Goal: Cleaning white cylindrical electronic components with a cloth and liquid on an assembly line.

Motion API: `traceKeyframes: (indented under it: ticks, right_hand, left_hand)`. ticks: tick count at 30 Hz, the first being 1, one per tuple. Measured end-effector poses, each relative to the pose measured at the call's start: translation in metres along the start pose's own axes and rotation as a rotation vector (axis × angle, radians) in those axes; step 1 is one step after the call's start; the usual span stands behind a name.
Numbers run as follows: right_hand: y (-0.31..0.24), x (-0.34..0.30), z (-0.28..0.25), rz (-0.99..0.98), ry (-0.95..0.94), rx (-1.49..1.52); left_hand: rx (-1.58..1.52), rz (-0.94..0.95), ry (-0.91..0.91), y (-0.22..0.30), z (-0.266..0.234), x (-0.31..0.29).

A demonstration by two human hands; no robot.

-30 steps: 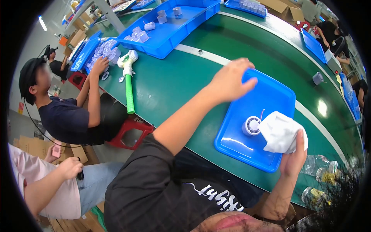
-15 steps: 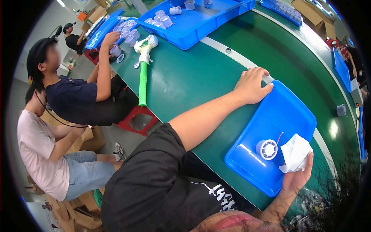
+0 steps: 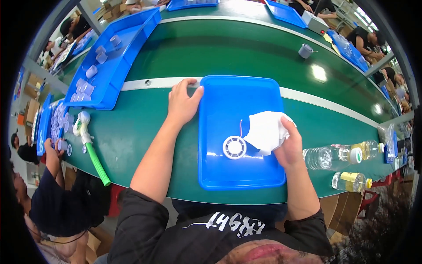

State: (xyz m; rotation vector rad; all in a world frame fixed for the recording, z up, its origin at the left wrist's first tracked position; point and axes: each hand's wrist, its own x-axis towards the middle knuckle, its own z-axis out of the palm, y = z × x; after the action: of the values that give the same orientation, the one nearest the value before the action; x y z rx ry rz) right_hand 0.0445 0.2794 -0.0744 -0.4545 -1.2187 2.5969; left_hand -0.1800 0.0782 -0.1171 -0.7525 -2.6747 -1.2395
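Observation:
A blue plastic tray (image 3: 239, 175) lies in front of me on the green tabletop. In it sits a small round white fan unit (image 3: 234, 147) with a spoked face and a thin reddish wire sticking up. My right hand (image 3: 290, 145) is closed on a crumpled white cloth (image 3: 267, 132), holding it over the tray just right of the fan; some of its fingers are hidden behind the cloth. My left hand (image 3: 183, 102) rests at the tray's upper left corner, fingers stretched toward the metal strip and thumb apart, its tip at the tray's rim. It holds nothing.
Clear bottles (image 3: 329, 157) lie on their sides to the right. A green-handled hammer (image 3: 96, 160) with a wrapped head lies left, near a large blue bin (image 3: 115, 83) of white cups. A co-worker's hand (image 3: 52, 147) is at far left. One cup (image 3: 305, 51) stands on the green belt.
The view has swung to the right and levelled, bringing the bottles into sight. Both hands keep their places by the tray, the right still with the cloth.

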Motion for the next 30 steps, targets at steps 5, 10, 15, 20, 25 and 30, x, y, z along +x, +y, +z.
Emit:
traceKeyframes:
  ticks: [5, 10, 15, 20, 25, 30]
  right_hand:
    - [-0.002, -0.005, 0.005, -0.015, -0.001, -0.034]
    - [0.002, -0.001, -0.001, 0.036, 0.027, -0.017]
    - [0.005, 0.004, 0.000, 0.052, -0.010, -0.021]
    - [-0.002, 0.000, 0.006, 0.060, 0.026, -0.027]
    - [0.001, 0.001, 0.005, 0.073, 0.049, -0.036]
    - [-0.001, 0.000, 0.009, 0.073, -0.013, -0.025]
  left_hand:
    - [0.020, 0.010, -0.013, 0.001, -0.002, 0.001]
    - [0.043, 0.061, -0.012, -0.001, 0.003, 0.003]
    - [0.045, 0.051, -0.051, -0.004, -0.005, 0.004]
    - [0.067, 0.037, -0.058, 0.003, -0.004, 0.003]
    - [0.086, 0.097, -0.065, -0.001, -0.002, 0.002]
    - [0.087, 0.101, -0.082, -0.003, -0.003, 0.005]
